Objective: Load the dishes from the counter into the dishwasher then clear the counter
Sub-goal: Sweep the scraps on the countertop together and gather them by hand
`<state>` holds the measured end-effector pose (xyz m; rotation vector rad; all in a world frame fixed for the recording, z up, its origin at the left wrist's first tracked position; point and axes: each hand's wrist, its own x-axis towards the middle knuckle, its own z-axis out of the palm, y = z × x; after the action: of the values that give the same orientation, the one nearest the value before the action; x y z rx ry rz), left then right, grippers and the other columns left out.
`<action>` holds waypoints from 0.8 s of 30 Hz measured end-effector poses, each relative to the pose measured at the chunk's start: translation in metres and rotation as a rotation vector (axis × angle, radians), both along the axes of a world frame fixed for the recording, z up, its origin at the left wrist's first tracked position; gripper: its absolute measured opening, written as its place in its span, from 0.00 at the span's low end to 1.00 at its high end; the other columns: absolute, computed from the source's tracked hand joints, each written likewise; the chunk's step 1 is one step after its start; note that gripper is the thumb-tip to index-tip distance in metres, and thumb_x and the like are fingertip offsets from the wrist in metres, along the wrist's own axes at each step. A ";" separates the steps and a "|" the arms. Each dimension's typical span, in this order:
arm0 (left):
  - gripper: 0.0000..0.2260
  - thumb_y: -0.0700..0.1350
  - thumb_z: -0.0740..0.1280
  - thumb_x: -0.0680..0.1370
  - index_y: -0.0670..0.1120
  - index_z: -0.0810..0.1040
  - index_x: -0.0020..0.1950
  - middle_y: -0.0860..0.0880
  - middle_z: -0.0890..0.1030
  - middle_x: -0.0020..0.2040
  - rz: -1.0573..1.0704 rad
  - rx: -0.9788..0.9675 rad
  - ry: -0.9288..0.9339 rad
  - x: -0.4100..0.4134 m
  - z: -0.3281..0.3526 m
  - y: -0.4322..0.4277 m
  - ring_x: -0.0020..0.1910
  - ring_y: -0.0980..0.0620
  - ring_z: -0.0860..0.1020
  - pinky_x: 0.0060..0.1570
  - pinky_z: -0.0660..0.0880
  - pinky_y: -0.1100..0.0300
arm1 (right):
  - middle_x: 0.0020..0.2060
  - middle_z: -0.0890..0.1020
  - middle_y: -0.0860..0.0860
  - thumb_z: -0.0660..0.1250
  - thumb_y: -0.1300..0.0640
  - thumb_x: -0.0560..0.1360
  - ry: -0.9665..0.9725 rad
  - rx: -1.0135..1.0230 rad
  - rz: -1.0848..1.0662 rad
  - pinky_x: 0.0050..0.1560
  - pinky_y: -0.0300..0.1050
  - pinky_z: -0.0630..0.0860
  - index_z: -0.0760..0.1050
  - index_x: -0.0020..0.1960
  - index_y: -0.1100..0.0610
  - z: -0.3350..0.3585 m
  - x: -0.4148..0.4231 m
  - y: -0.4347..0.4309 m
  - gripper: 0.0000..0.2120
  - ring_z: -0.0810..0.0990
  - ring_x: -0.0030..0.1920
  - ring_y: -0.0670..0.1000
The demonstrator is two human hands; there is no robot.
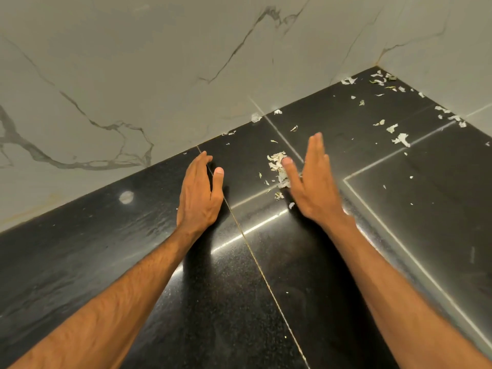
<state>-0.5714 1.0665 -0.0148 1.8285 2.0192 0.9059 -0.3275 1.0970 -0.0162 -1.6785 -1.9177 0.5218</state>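
2 flat hands, left hand [199, 193] and right hand [311, 182], fingers [316, 150] straight and pressed together, flank a heap of pale scraps [277, 162] on the black counter [133, 262]. They look light and flimsy: scoop from both sides rather than pinch.

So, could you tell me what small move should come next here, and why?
Probably sweep the right hand toward the left hand, bunching the heap between them. Both hands stand open and on edge over the counter, the heap lies by the right thumb, and scraps lie scattered toward the corner.
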 end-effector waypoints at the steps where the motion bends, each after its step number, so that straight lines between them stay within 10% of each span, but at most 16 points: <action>1: 0.23 0.55 0.54 0.85 0.45 0.66 0.76 0.46 0.67 0.77 0.000 0.002 0.004 -0.001 -0.001 0.000 0.76 0.50 0.64 0.76 0.62 0.49 | 0.82 0.40 0.55 0.46 0.34 0.83 -0.001 0.009 -0.057 0.81 0.52 0.41 0.39 0.82 0.61 0.001 0.009 0.011 0.41 0.41 0.82 0.51; 7: 0.24 0.56 0.53 0.85 0.44 0.67 0.76 0.46 0.67 0.77 0.008 0.009 0.018 -0.001 -0.002 0.002 0.76 0.50 0.65 0.76 0.62 0.47 | 0.81 0.44 0.64 0.38 0.32 0.81 -0.256 -0.147 -0.037 0.81 0.58 0.41 0.44 0.81 0.67 0.004 -0.004 0.053 0.44 0.40 0.82 0.59; 13: 0.26 0.59 0.54 0.84 0.44 0.69 0.74 0.46 0.66 0.79 0.043 0.036 0.166 0.000 -0.002 0.003 0.79 0.49 0.61 0.79 0.57 0.47 | 0.77 0.63 0.54 0.47 0.33 0.83 0.036 -0.068 0.168 0.80 0.58 0.54 0.57 0.81 0.61 0.004 -0.026 0.072 0.38 0.60 0.77 0.52; 20: 0.29 0.61 0.53 0.83 0.43 0.68 0.76 0.45 0.63 0.80 0.085 0.002 0.198 0.001 -0.001 0.004 0.80 0.48 0.59 0.79 0.54 0.47 | 0.82 0.47 0.57 0.44 0.34 0.83 -0.280 -0.109 0.278 0.80 0.63 0.39 0.47 0.83 0.61 0.008 -0.047 0.108 0.39 0.44 0.82 0.54; 22: 0.29 0.62 0.53 0.83 0.43 0.67 0.76 0.45 0.63 0.80 0.082 -0.007 0.183 0.001 -0.002 0.004 0.80 0.48 0.59 0.79 0.55 0.47 | 0.81 0.59 0.57 0.46 0.37 0.84 -0.242 -0.079 0.343 0.79 0.62 0.53 0.62 0.78 0.60 0.008 -0.051 0.099 0.33 0.58 0.80 0.55; 24: 0.30 0.62 0.53 0.82 0.43 0.67 0.76 0.44 0.63 0.80 0.081 -0.018 0.168 0.001 -0.003 0.004 0.80 0.48 0.59 0.79 0.56 0.47 | 0.60 0.80 0.58 0.51 0.43 0.85 -0.109 0.077 0.297 0.58 0.52 0.73 0.75 0.54 0.56 0.012 -0.047 0.089 0.21 0.79 0.55 0.53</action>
<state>-0.5704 1.0706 -0.0174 1.8827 2.2085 0.7756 -0.3740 1.1863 -0.0041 -1.4076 -2.2532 0.4685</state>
